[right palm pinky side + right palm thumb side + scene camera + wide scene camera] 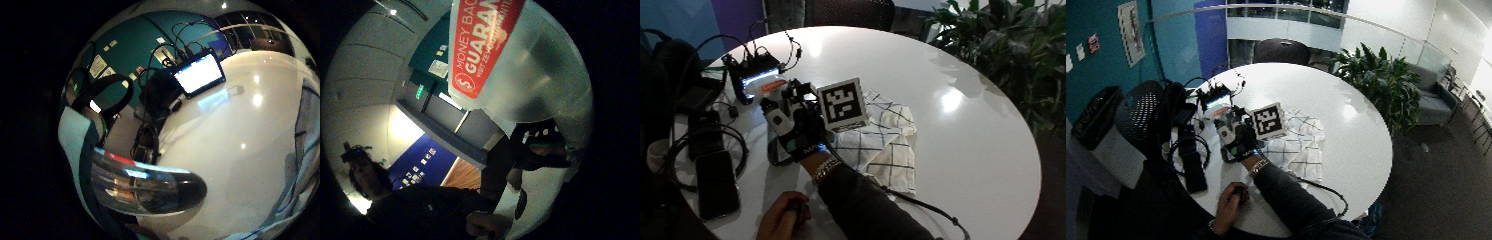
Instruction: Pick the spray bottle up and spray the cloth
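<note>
On the round white table (959,75), the gloved right hand (796,132) is raised just left of the checked white cloth (889,137), fingers curled round the spray bottle (520,60). Its clear body fills the thumb-side palm view, red label close; an orange part shows above the hand. Cloth lies crumpled flat beside the hand. Bare left hand (783,217) rests near the table edge. Phone (716,185) and lit screen (199,73) sit further left.

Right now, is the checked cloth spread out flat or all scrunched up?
Partly folded and rumpled, not flat. The cloth lies on the white table with layers overlapping and creased edges, beside the gloved hand.
</note>
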A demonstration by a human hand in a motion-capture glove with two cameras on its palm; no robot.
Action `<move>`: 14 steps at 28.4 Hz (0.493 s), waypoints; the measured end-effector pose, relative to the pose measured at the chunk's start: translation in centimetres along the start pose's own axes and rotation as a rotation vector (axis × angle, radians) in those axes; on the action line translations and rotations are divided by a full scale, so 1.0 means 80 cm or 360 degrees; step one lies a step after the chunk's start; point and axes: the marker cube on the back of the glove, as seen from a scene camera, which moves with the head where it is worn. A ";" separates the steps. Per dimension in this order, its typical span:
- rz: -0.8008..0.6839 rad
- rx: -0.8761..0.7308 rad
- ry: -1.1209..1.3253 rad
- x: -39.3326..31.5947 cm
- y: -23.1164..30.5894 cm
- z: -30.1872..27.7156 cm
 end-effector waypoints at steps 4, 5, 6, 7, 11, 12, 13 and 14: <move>-0.0021 0.0029 0.0022 0.004 -0.002 -0.005; -0.0021 0.0038 0.0025 0.005 -0.003 -0.006; -0.0018 0.0048 0.0023 0.005 -0.003 -0.007; -0.0014 0.0058 0.0019 0.005 -0.003 -0.007; -0.0008 0.0084 0.0016 0.007 -0.001 -0.010; -0.0005 0.0091 0.0023 0.007 -0.001 -0.010; -0.0001 0.0100 0.0031 0.007 -0.002 -0.011; 0.0006 0.0112 0.0038 0.006 -0.003 -0.011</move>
